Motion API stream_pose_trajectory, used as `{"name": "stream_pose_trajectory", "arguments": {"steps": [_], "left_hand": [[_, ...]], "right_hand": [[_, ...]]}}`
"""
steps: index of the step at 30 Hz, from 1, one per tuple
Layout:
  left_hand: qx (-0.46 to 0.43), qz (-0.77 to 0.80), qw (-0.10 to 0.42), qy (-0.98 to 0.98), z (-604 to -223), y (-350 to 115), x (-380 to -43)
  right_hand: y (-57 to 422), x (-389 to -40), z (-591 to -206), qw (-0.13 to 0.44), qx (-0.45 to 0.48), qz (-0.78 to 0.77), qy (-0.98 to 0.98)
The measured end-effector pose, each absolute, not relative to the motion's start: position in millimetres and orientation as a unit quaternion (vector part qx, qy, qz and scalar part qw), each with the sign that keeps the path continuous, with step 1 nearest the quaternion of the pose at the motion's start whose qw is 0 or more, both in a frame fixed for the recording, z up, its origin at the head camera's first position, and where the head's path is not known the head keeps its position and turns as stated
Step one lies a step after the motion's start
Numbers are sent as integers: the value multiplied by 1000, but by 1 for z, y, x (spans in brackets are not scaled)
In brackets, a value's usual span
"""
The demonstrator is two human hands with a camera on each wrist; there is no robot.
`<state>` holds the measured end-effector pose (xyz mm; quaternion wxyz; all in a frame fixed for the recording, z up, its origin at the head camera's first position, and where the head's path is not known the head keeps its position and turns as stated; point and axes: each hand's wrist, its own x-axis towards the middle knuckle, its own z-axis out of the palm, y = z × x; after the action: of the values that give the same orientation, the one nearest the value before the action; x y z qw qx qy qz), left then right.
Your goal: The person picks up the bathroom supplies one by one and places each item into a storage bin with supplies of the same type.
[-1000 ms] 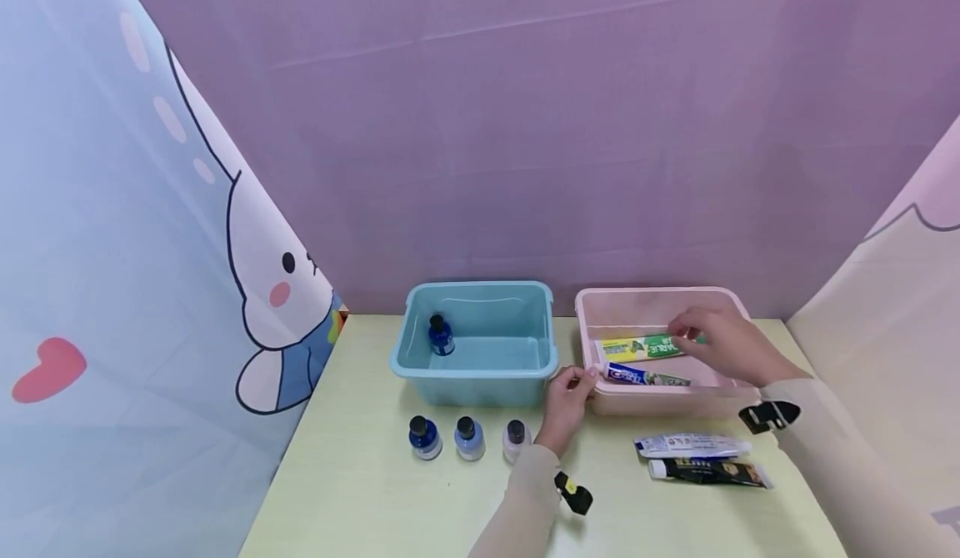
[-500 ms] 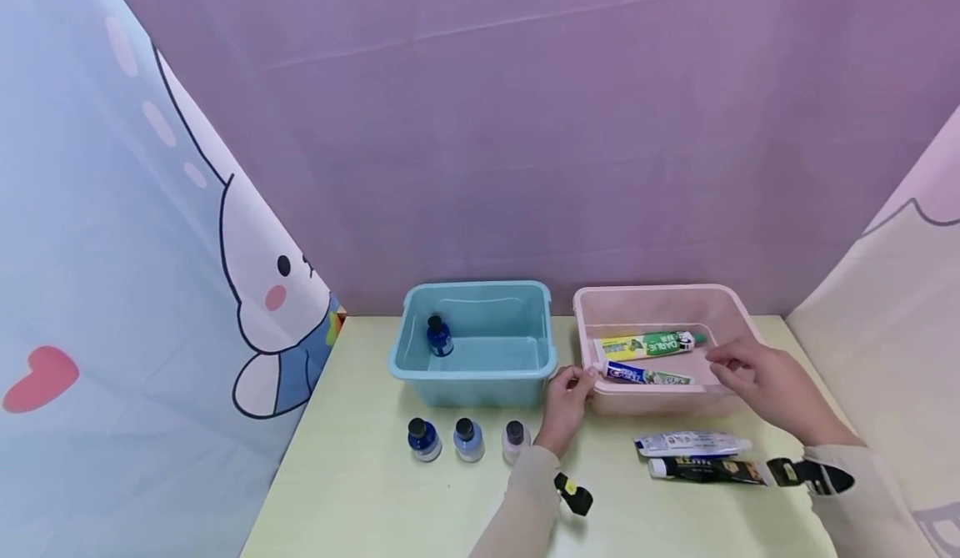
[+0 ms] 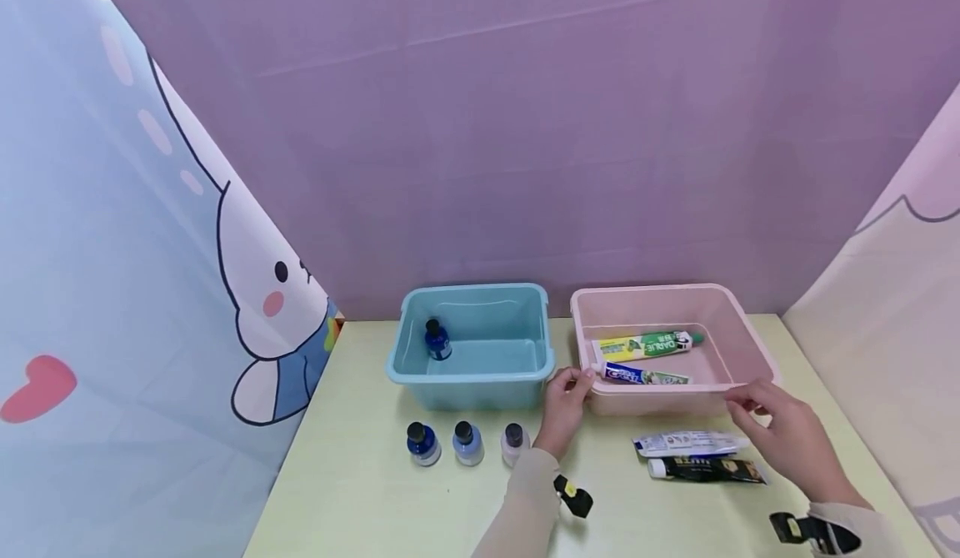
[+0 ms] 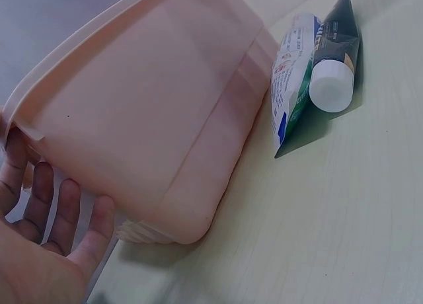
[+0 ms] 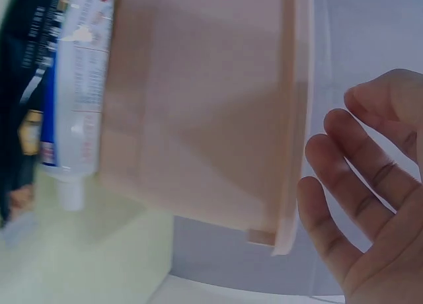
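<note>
The pink bin (image 3: 660, 404) stands at the far right of the table (image 3: 360, 508), with a green-and-yellow tube (image 3: 637, 347) and a blue-and-green tube (image 3: 637, 374) lying in it. The left hand (image 3: 562, 412) pinches its near left corner; a light hold there should be enough to stop the bin sliding, without tipping it. The right hand (image 3: 787, 437) holds nothing, its fingers loosely bent with a narrow gap to the thumb, by the near right part of the bin; whether a fingertip brushes the rim is hard to tell.

Nearer, a white tube (image 3: 686, 444) lies between the bin and a black tube (image 3: 708, 470). Their caps point opposite ways, so the white one is best pinched by its right end, the black one by its left. They lie close together, so the fingers should close on one alone, then clear the near wall and lay it flat.

Farther left, the blue bin (image 3: 472, 395) holds a dark blue bottle (image 3: 437, 344); three bottles (image 3: 468, 448) stand on its near side. The left forearm should avoid the rightmost.
</note>
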<state>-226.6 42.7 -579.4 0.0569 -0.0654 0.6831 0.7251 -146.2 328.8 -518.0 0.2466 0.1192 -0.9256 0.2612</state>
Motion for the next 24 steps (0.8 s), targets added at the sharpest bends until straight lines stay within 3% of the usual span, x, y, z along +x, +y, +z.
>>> {"name": "stream_pose_trajectory", "arguments": {"steps": [15, 24], "left_hand": [[-40, 735, 46, 675, -580, 42, -224], [-42, 738, 48, 671, -581, 43, -225]], "right_hand": [[316, -138, -569, 126, 78, 275, -950], [312, -143, -578, 62, 87, 256, -961]]}}
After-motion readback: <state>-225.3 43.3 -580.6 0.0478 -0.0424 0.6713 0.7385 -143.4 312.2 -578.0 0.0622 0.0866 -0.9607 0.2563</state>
